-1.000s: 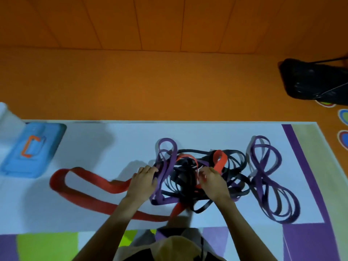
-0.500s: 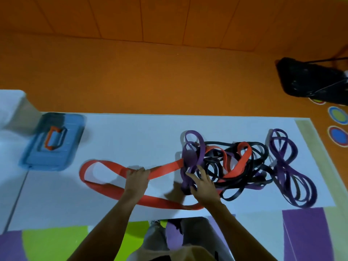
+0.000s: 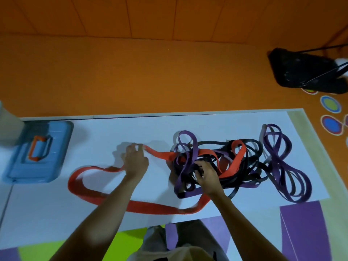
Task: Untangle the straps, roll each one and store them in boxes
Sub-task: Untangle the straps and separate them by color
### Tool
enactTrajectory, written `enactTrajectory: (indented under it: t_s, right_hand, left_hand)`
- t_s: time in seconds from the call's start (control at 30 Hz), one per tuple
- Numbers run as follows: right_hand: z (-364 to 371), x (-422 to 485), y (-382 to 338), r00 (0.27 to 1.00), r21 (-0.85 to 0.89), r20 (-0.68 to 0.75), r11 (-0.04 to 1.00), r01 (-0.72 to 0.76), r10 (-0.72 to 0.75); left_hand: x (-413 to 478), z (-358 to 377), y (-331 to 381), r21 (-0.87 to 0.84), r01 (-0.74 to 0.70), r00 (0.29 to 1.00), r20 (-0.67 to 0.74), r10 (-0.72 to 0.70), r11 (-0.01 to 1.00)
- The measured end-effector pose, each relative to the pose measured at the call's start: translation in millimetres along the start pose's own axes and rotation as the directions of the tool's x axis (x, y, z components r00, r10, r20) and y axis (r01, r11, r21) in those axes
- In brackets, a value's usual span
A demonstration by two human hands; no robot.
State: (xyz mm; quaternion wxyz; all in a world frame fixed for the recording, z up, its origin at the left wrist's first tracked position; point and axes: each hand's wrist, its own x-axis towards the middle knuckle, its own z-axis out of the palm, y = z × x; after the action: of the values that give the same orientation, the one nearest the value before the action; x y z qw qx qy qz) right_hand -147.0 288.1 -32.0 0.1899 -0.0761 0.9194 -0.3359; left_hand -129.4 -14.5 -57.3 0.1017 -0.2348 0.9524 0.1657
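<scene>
Tan and grey clothing (image 3: 180,243) of the person is cut off by the bottom edge, on the near side of the tangle (image 3: 243,166). The red strap (image 3: 150,208), flat, wide and woven-looking, runs from the near edge of the tangle leftward in one open loop, then returns to the tangle on its left side; where it continues inside is hidden under other bands. The left hand (image 3: 135,162), left of the tangle, pinches the returning run of the red strap at the fingertips, with the fingers curled; motion blur softens their outline. The right hand (image 3: 209,176) sits on the near-left part of the tangle, fingers curled into narrow black and purple bands; which band it grips cannot be told. The tangle is a knotted heap of thin black bands, flat purple bands and red strap, lying on a smooth white sheet (image 3: 131,132). Just right of the tangle lie the purple loops (image 3: 282,166), several long, thin ovals crossed at the middle; whether they join the tangle cannot be told. Well to the left of the tangle lies the blue box (image 3: 37,162), ribbed plastic with rounded corners, lid on, orange handle flat; a pale object (image 3: 7,125) cut off by the frame edge adjoins its far-left corner. Beyond the tangle spreads a matt orange floor (image 3: 150,72). Far right of the tangle lies a black bag (image 3: 305,72), its details too dark to make out.
</scene>
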Motion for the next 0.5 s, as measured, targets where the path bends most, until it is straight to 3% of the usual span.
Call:
enactTrajectory:
  t_s: [0.07, 0.2, 0.33, 0.5]
  right_hand:
    - [-4, 16, -3, 0.995, 0.132, -0.018, 0.987, -0.092, 0.095]
    - [-6, 34, -16, 0.954, 0.416, 0.107, 0.859, -0.300, 0.281]
    - [-3, 32, -16, 0.981, 0.437, 0.167, 0.884, -0.167, 0.102]
    - [-4, 20, -8, 0.935, 0.407, 0.336, 0.912, -0.039, -0.110]
  left_hand:
    - [-9, 10, 32, -0.228, -0.111, 0.993, 0.004, 0.115, 0.967]
    - [-24, 13, 104, -0.638, 0.101, 0.962, 0.258, 0.088, 0.763]
    - [-17, 26, 127, -0.760, 0.195, 0.951, 0.301, 0.070, 0.620]
    - [-9, 39, 114, -0.721, 0.134, 0.962, 0.258, 0.084, 0.680]
